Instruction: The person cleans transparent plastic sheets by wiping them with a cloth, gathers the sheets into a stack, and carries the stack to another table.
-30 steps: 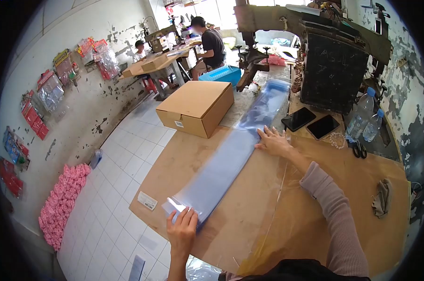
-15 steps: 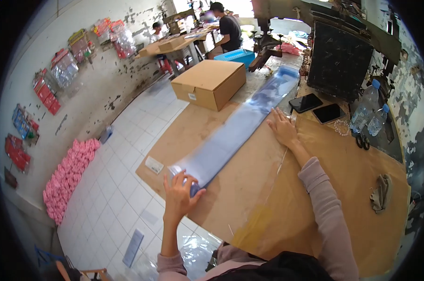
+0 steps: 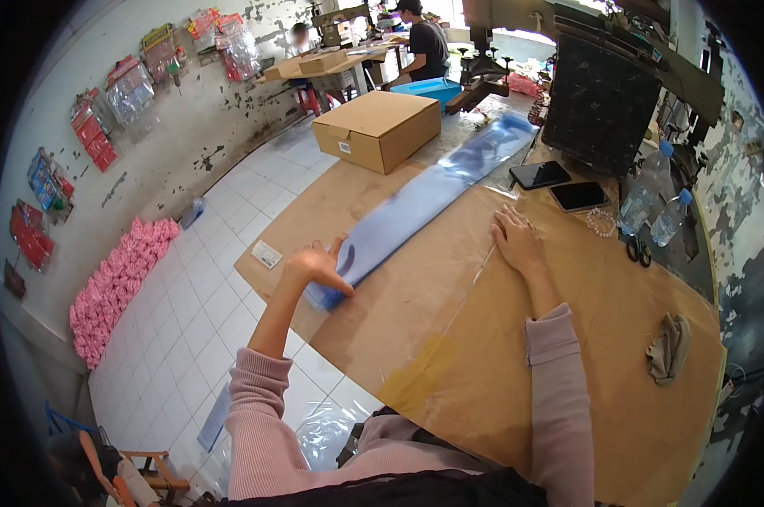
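A long strip of bluish clear plastic film (image 3: 407,207) lies slantwise over the brown-covered table, its far part shiny and crumpled. My left hand (image 3: 316,264) is on the near end of this strip, thumb and index finger spread apart; its other fingers are partly hidden. Beneath that hand the end of the film looks bent and darker blue. To the right of the strip, my right hand (image 3: 519,242) rests flat on the table cover (image 3: 483,338), fingers stretched out, holding nothing.
A cardboard box (image 3: 377,131) stands beyond the strip. Two phones (image 3: 541,175), water bottles (image 3: 644,198), scissors (image 3: 638,250) and a crumpled cloth (image 3: 669,348) are on the right. A dark machine (image 3: 601,106) stands behind them. Another person (image 3: 428,51) sits at a far table.
My left hand has moved forward along the near end of the film and turned, with the thumb now pointing right. My right hand now lies a little farther from the film's edge.
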{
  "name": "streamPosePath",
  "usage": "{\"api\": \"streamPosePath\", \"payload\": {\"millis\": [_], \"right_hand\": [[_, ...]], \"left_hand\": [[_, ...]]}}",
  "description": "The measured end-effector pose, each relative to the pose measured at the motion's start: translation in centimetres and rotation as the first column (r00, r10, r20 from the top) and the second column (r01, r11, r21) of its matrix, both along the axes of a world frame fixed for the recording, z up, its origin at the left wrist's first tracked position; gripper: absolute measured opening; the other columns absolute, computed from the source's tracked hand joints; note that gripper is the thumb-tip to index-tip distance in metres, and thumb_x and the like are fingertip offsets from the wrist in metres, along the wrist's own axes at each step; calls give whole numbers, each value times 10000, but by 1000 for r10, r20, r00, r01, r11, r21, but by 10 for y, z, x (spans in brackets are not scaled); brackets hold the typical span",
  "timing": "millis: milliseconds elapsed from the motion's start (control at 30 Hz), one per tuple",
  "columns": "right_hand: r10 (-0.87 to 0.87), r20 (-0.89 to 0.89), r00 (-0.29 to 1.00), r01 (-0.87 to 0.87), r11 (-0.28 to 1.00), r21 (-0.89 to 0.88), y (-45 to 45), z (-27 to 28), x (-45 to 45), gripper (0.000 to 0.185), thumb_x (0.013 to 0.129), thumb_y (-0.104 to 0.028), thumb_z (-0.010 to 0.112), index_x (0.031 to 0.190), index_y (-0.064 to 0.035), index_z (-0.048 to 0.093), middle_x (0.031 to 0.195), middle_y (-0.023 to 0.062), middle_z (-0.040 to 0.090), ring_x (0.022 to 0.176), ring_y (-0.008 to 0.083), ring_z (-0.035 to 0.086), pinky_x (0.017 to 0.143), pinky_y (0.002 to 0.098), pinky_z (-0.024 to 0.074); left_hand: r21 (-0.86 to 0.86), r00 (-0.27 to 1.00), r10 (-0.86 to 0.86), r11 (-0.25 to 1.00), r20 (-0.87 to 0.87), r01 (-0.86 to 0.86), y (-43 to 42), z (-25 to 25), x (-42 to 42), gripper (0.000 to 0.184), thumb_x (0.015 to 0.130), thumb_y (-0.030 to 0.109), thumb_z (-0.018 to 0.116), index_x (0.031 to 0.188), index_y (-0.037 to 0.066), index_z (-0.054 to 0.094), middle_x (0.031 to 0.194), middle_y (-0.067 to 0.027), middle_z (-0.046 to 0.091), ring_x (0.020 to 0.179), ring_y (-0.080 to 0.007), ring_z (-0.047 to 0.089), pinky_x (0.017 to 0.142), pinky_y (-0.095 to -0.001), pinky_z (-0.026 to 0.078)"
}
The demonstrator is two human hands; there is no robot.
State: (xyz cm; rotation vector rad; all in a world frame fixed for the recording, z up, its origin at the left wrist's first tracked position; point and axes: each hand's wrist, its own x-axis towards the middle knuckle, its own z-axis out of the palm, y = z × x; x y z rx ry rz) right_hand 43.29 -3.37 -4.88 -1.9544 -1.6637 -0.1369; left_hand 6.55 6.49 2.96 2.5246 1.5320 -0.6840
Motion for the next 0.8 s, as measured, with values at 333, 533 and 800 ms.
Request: {"api": "streamPosePath", "payload": {"millis": [333,533,800], "right_hand": [[46,150,988,-48,999,14,-26,8,-18,357,885,-238,465,1195,-68,518,1296,130,470,1241,271,394,1030,419,287],[19,115,993,-17,1000,-16,-40,17,-31,376,870,-212,493,1218,-71,501,1307,115,458,1247,260,386,1032,414,286],[-25,56,998,28,998,-57,-42,33,-37,386,841,-198,530,1211,-91,512,1293,93,476,1234,233,403,1028,399,293]], "left_hand": [[100,995,6,995,100,-16,-20,-3,-7,1112,568,622,671,1404,194,77,1193,-281,397,1098,-441,426,895,-513,367],[236,984,-71,971,166,30,-24,-20,-14,1102,514,560,711,1366,126,163,1117,-253,400,1051,-409,405,865,-492,358],[165,988,-49,986,146,24,-28,-9,-5,1014,542,535,688,1337,122,213,1078,-241,391,1004,-374,393,849,-473,333]]}}
